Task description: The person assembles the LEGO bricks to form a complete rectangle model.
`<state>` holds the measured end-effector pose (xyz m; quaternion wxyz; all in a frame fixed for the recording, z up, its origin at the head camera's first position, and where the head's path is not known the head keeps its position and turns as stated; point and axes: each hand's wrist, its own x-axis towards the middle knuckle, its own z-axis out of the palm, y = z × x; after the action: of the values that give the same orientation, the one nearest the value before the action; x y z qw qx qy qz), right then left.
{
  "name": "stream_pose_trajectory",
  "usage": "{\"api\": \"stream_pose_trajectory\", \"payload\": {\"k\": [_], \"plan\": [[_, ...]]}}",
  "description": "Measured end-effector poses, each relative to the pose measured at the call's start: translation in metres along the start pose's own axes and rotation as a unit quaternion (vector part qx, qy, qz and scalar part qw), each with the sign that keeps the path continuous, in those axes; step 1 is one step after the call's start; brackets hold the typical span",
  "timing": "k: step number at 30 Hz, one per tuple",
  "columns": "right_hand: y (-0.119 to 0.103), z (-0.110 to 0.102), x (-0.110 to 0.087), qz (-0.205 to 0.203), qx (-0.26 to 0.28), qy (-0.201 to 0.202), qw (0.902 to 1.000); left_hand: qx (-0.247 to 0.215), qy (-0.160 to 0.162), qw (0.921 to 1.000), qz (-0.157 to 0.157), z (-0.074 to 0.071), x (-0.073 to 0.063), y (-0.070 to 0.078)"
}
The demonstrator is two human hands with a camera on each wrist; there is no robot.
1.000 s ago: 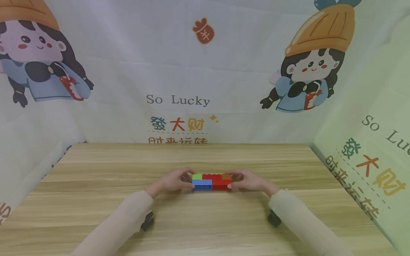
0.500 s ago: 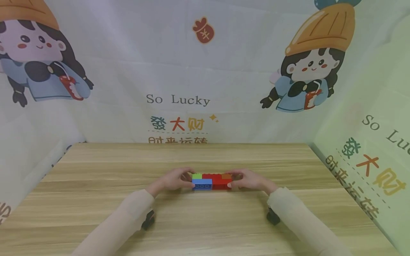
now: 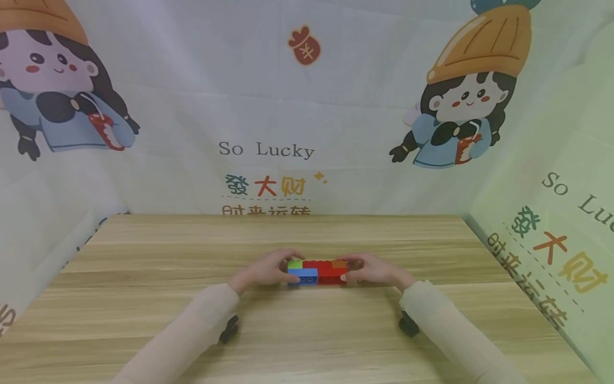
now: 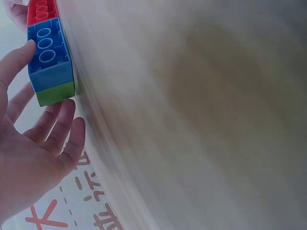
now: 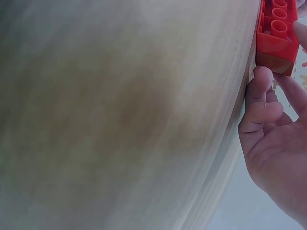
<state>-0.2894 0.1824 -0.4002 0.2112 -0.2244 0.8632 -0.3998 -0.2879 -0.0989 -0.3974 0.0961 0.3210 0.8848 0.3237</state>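
Note:
Toy building bricks joined into a short bar lie on their side on the table, hollow undersides facing me. A blue brick (image 3: 307, 272) and a red brick (image 3: 328, 273) form the near row. Behind them run a green brick (image 3: 295, 264), another red brick (image 3: 316, 264) and an orange-brown brick (image 3: 339, 264). My left hand (image 3: 269, 268) holds the left end, thumb over the blue underside and index finger reaching behind; its other fingers spread near the green brick (image 4: 56, 94). At the right end my right hand (image 3: 375, 270) pinches the bar, thumb in front, with two fingers curled beside it (image 5: 273, 158).
The wooden table (image 3: 307, 330) stretches out on all sides of the bricks. A printed cloth (image 3: 364, 106) hangs behind its back edge and along both sides. Black wrist cameras sit under both sleeves, the left camera (image 3: 229, 328) and the right camera (image 3: 409, 323).
My left hand has slid a little to the right, its thumb now further over the blue brick and its index finger further behind. The right hand and the bricks stay nearly still.

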Motion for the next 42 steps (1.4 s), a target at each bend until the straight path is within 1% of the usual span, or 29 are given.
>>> {"api": "stream_pose_trajectory", "payload": {"k": [4, 7, 11, 19, 24, 29, 36, 42], "plan": [[-0.0012, 0.0001, -0.0003, 0.001, 0.002, 0.0, 1.0, 0.011, -0.003, 0.9999, 0.0, 0.0015, 0.0013, 0.0027], [-0.0013, 0.0001, -0.0004, -0.001, 0.005, -0.002, 1.0, 0.001, -0.003, 0.9998, -0.02, 0.0016, 0.001, 0.005], [-0.0008, 0.0, -0.0003, -0.002, 0.005, -0.004, 1.0, -0.01, -0.003, 0.9994, -0.033, 0.0009, 0.0008, 0.007], [0.0012, 0.0, -0.0001, 0.004, 0.013, -0.004, 0.9999, -0.013, -0.004, 0.9995, -0.028, 0.0015, 0.0022, 0.0066], [0.0001, -0.0006, -0.0011, 0.007, 0.01, -0.001, 0.9999, -0.005, -0.001, 0.9996, -0.028, 0.002, 0.0025, 0.0066], [-0.001, -0.0002, -0.0029, 0.018, 0.01, 0.004, 0.9998, 0.001, -0.004, 0.9996, -0.026, 0.0019, 0.0018, 0.0072], [-0.001, -0.0002, -0.0034, 0.019, 0.011, 0.005, 0.9997, 0.0, -0.009, 0.9997, -0.023, 0.0015, 0.0017, 0.0081], [-0.0013, -0.0003, -0.0036, 0.018, 0.01, 0.005, 0.9998, 0.009, -0.009, 0.9995, -0.031, 0.0015, 0.001, 0.0097]]}}
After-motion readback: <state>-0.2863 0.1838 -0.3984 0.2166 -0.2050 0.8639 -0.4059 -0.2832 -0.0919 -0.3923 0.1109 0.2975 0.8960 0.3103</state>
